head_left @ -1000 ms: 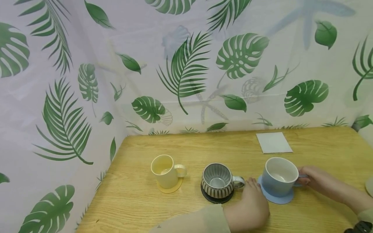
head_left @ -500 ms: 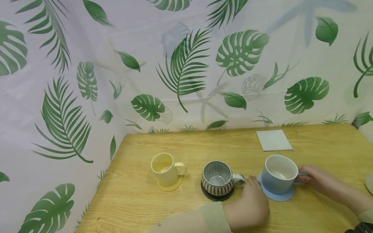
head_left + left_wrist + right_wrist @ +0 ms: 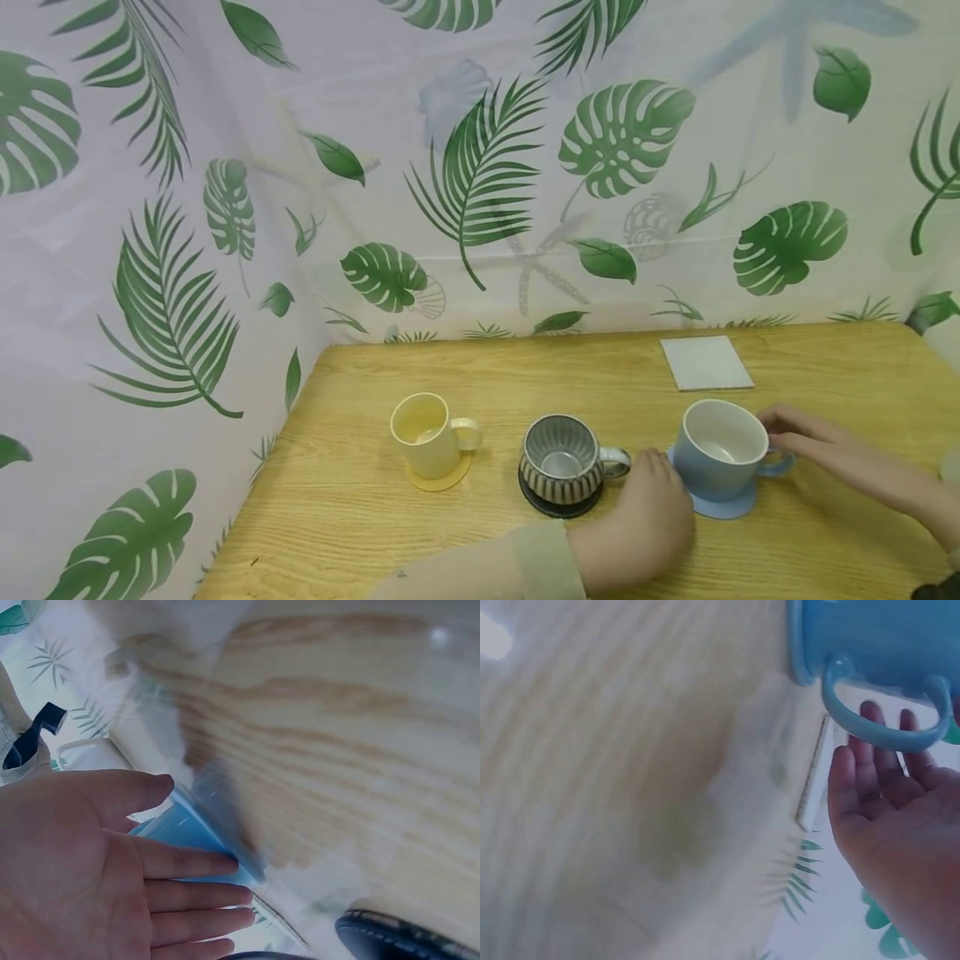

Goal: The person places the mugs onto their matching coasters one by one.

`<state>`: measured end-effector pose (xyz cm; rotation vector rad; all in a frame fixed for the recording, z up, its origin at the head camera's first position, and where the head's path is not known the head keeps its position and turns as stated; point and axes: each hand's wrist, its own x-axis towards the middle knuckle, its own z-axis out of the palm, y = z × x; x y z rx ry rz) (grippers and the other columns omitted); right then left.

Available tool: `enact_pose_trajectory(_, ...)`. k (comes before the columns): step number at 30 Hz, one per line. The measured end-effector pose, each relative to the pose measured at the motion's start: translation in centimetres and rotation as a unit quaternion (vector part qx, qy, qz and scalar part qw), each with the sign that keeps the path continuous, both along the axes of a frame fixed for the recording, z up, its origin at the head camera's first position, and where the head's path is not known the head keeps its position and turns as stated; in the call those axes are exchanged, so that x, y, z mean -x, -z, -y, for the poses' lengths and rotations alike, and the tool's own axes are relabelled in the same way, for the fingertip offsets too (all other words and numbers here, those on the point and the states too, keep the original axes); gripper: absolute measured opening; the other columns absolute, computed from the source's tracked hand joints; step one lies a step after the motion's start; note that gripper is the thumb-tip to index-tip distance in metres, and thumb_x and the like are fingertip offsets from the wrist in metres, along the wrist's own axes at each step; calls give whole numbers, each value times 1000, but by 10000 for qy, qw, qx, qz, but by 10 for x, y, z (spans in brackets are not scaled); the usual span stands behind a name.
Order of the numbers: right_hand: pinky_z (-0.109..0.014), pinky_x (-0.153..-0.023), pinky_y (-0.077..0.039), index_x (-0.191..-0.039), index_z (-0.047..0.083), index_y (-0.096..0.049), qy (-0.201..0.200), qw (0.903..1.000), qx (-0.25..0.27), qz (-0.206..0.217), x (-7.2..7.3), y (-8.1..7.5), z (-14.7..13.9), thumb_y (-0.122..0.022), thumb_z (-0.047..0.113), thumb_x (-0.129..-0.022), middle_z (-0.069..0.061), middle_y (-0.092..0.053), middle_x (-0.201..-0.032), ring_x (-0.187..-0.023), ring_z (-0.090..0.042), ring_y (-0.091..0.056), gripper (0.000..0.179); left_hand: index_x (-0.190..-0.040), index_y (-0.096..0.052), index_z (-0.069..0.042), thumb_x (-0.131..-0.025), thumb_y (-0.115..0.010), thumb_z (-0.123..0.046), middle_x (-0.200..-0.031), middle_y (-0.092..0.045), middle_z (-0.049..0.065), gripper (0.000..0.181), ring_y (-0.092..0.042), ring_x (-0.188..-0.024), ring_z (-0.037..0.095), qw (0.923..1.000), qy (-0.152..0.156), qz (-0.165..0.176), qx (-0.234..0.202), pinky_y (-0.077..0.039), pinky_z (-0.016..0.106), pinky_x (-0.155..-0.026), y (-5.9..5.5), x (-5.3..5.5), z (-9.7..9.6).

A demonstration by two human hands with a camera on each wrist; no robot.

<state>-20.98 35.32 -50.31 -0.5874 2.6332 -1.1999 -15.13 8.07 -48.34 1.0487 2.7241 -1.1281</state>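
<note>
In the head view, the blue cup [image 3: 708,471] stands upright on its blue coaster [image 3: 726,507], toward the right of the table [image 3: 352,533]. The person's left hand [image 3: 654,512] is down on the near side, its fingertips close by the coaster's left edge; the right hand [image 3: 821,442] is at the cup's handle. Farther left, a striped cup [image 3: 561,479] sits on a black coaster [image 3: 558,507] and a yellow cup [image 3: 431,454] on a yellow coaster [image 3: 444,481] (each matched, by the look of it). The step in hand seems to be settling the last cup on its coaster.

In the left wrist view, that hand is spread nearly straight, gripping nothing; its index fingertip lies at the blue edge, though whether it presses there cannot be told.

In the right wrist view, the fingers are loosely bent beside the handle [image 3: 885,736], not wrapped around it, so the hand has hold of nothing. The next move would probably call for drawing both hands away without nudging the cup.
</note>
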Motion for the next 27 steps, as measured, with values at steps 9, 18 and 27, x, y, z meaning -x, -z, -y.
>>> enact_pose_trajectory(9,-15,-79,-51,-143,-3,-54,116,9980,-481,-380,-11,-39,16,-49,14,-113,0,-67,-135,-110,22,-48,35,-146,-61,-33,-113,-36,-44,-148,-61,-8,43,-57,-138,15,9974,647,-148,-267,-41,32,-120,-17,1,12)
enact_pose_trajectory(18,-21,-82,-55,-149,-12,-45,188,9946,-927,-417,-7,-57,19,-48,20,-114,-37,-55,-144,-117,14,-52,47,-130,-69,-34,-111,-42,-48,-129,-70,-11,35,-65,-120,11,9879,1388,-484,-493,-51,26,-108,-56,9,31)
enact_pose_trajectory(27,-70,-96,-51,-152,-15,-39,239,9864,-1393,-837,1,-68,18,-55,26,-112,-41,-48,-149,-131,-60,-50,60,-142,-67,-26,-108,-43,-64,-141,-69,-3,56,-64,-134,17,9856,1424,-612,-680,-50,31,-116,-92,24,41)
